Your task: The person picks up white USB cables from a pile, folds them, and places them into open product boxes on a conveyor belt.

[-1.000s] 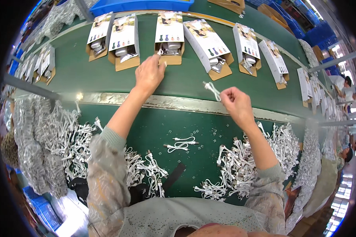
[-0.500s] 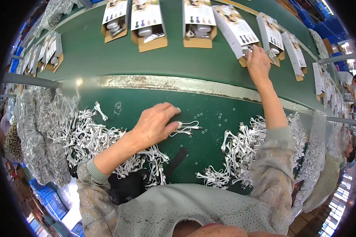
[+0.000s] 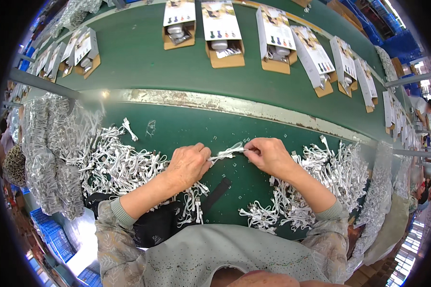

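Note:
A folded white charging cable (image 3: 226,153) stretches between my two hands, just above the green worktop. My left hand (image 3: 189,164) pinches its left end, while the fingers of my right hand (image 3: 268,155) close on the other end. Beyond my left forearm a big heap of white cables (image 3: 124,162) spreads over the table. A second cable heap (image 3: 316,182) lies around and beyond my right forearm. Small clear staple-shaped bits are scattered near the held cable. My fingertips partly hide both cable ends.
Past a worn metal rail (image 3: 191,101), a green conveyor belt (image 3: 139,62) carries open printed boxes (image 3: 225,28) with white devices inside. Clear bags of cables (image 3: 52,158) hang at the left. A dark strip (image 3: 216,195) and a black cloth (image 3: 155,227) lie near me.
My right hand has come back from a box on the belt and now grips the cable with my left. The boxes have shifted to the right along the belt.

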A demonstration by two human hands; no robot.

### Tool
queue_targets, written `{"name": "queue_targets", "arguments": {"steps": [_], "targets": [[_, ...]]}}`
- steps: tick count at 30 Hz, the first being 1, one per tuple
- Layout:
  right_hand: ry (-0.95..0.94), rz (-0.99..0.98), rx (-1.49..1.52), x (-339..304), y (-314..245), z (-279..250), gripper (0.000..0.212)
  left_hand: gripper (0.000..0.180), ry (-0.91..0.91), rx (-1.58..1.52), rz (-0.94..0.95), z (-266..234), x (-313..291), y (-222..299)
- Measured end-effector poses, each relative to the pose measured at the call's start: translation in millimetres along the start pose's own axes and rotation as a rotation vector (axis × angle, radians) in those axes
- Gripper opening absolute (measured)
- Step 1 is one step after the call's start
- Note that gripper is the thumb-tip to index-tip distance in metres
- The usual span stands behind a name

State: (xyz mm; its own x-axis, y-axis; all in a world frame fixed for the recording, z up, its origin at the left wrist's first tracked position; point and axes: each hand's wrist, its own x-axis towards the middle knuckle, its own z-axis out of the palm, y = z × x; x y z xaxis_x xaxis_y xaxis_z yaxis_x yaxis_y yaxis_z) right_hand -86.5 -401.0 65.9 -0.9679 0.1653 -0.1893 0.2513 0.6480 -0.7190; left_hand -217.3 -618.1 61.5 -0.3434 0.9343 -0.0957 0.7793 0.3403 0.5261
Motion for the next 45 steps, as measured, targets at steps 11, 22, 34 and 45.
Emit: {"name": "queue_targets", "arguments": {"steps": [11, 22, 34, 45], "targets": [[0.594, 0.152, 0.019, 71, 15, -45, 0.015, 0.016, 0.296, -0.302, -0.399, -39, 32, -39], [0.816, 0.303, -0.389, 159, 91, -75, 0.02, 0.021, 0.541, -0.115, -0.439, -35, 247, -97], [0.652, 0.179, -0.526, 118, 45, -87, 0.034, 0.044, 0.403, -0.248, 0.065, -64, 171, -65], [-0.361, -0.602, -0.363, -23, -97, 93, 0.066, 0.09, -0.097, 0.007, -0.497, -101, -137, -27]]}}
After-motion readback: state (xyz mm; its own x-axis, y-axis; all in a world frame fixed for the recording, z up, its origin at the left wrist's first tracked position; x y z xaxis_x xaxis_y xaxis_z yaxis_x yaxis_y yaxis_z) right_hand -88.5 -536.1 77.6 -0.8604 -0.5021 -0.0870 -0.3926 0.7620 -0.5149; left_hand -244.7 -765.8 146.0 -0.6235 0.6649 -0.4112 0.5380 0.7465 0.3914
